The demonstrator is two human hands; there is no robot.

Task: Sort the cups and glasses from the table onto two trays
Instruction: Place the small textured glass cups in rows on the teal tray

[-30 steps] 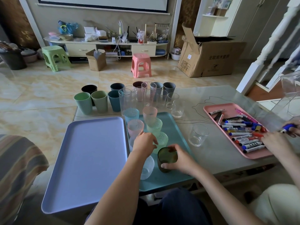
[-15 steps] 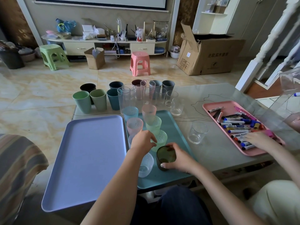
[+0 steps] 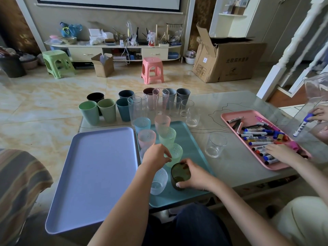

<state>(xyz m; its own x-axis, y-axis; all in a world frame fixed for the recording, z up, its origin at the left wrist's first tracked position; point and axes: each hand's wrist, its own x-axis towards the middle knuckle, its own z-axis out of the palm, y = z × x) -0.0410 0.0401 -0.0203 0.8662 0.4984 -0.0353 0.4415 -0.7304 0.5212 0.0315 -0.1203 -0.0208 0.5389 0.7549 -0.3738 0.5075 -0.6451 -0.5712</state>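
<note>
My right hand (image 3: 194, 176) grips a dark green glass (image 3: 179, 174) standing on the teal tray (image 3: 193, 144), near its front. My left hand (image 3: 156, 156) wraps its fingers around a light green textured glass (image 3: 175, 153) on the same tray. Other textured glasses stand there too: pink (image 3: 146, 139), blue (image 3: 142, 124), a clear one (image 3: 158, 181). The lavender tray (image 3: 95, 173) on the left holds nothing. At the table's back stand opaque cups (image 3: 106, 110) and tall clear glasses (image 3: 138, 107). A short clear glass (image 3: 215, 145) sits right of the teal tray.
At the right, another person's hands (image 3: 278, 153) pick through markers on a pink tray (image 3: 248, 119); one hand holds a blue marker (image 3: 302, 125). A striped cushion (image 3: 19, 183) lies at the left. Stools and a cardboard box stand on the floor beyond the table.
My hands have hardly moved; both stay on the glasses on the teal tray. The other person's hand reached onto the marker tray, and their far hand lifted a blue marker.
</note>
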